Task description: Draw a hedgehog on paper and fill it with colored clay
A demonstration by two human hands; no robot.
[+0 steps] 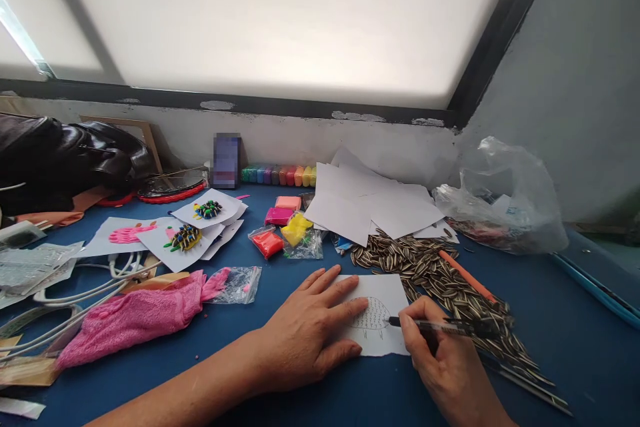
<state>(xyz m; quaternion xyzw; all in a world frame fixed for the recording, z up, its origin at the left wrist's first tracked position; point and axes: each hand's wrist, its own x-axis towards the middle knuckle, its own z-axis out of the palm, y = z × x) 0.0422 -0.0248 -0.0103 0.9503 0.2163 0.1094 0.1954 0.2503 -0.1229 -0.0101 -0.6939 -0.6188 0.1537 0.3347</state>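
A small piece of white paper (395,287) lies on the blue table and bears a black outline of a rounded animal-like shape filled with short marks. My left hand (320,320) rests flat on the paper's left part with its fingers spread, hiding some of the drawing. My right hand (445,353) grips a black pen (440,326), its tip at the right end of the drawn shape. Beyond the right hand spreads a pile of striped sunflower seeds (395,257), with an orange stick-like piece (467,276) lying on it.
White sheets (370,197) lie behind the seeds, a clear plastic bag (505,207) to their right. Packets of red clay (266,241) and yellow clay (296,228) sit mid-table. Left are decorated cards (183,240), a pink cloth (135,320) and white cables (85,297). A phone (226,160) leans against the wall.
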